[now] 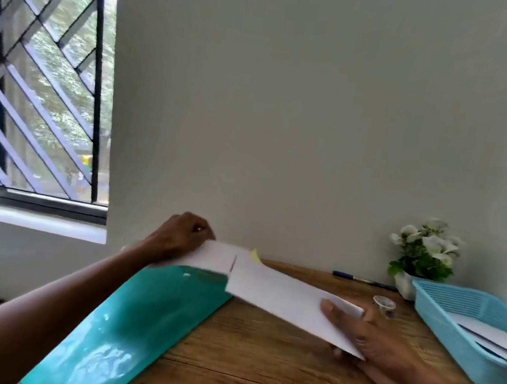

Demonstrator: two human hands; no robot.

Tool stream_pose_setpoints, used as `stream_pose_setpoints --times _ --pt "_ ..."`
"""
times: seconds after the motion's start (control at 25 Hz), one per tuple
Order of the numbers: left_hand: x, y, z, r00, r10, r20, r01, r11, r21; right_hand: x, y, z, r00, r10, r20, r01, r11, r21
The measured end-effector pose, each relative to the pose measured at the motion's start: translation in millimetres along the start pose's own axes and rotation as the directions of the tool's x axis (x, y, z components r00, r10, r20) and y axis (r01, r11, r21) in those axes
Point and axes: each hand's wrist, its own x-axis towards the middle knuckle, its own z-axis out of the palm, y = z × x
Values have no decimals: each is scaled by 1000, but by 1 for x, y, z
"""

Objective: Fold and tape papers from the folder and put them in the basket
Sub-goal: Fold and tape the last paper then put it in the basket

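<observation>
Holding the far left end of a folded white paper (282, 292), the left hand (178, 237) is curling its fingers over that edge, probably to keep the fold flat and the sheet level above the surface. Its fingertips are lying behind the paper, so exactly how they are pinching is not showing. Beneath the forearm a glossy teal plastic folder (126, 319) is lying at a slant on the brown wood-grain surface (259, 364), running off the near left corner of the view; whether more sheets are waiting inside it is impossible to tell. A small yellow scrap (255, 254) is peeking over the paper's far edge, too blurred to identify. To the right, the right hand (386, 346) is gripping the paper's near right end, thumb on top and fingers underneath, seemingly steering it towards the basket. Just beyond it a small clear roll, likely the tape (384, 305), is sitting within reach. Further back a blue pen (362, 279) is lying against the wall beside a white-flowered potted plant (423, 256). At the far right the light blue plastic basket (438, 324) is already holding white papers, its right side being cut off by the frame.
</observation>
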Motion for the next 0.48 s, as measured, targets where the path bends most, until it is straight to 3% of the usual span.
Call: stream_pose_setpoints --times 0.24,0.36,0.48 --pt "-18 47 49 956 135 262 -166 981 102 -15 8 -69 962 -43 -270 63 996 67" --pt "-29 64 68 916 138 376 -218 959 180 -9 11 -70 948 -77 -309 86 996 16" --pt "-44 82 83 843 159 514 -270 951 148 -3 12 -67 937 -86 -338 80 996 -31"
